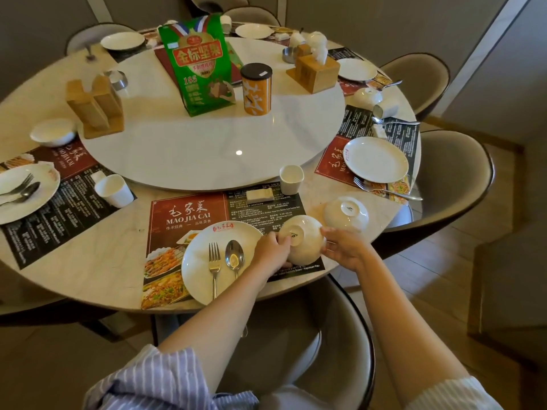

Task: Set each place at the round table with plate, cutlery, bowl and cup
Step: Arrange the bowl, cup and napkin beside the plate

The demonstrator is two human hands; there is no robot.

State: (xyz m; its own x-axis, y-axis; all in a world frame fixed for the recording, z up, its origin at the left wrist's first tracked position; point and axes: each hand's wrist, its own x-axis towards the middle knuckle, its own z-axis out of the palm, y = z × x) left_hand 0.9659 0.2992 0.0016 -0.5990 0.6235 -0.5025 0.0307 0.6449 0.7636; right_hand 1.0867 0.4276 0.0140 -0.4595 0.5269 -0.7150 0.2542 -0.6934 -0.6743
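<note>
A white bowl (303, 241), tilted with its base toward me, is held between my left hand (272, 250) and my right hand (344, 248) just right of the near plate (201, 255). That plate lies on the near placemat (177, 214) and carries a fork (214, 261) and a spoon (234, 257). A second white bowl (346, 213) sits upside down on the table to the right. A white cup (291, 179) stands at the mat's far edge beside a small white rest (260, 195).
The round table (97, 255) has a white turntable (207, 143) with a green snack bag (198, 63), an orange tin (256, 88) and wooden holders (94, 106). Other places hold plates (376, 159), a cup (114, 190) and a bowl (53, 131). Grey chairs (453, 173) surround it.
</note>
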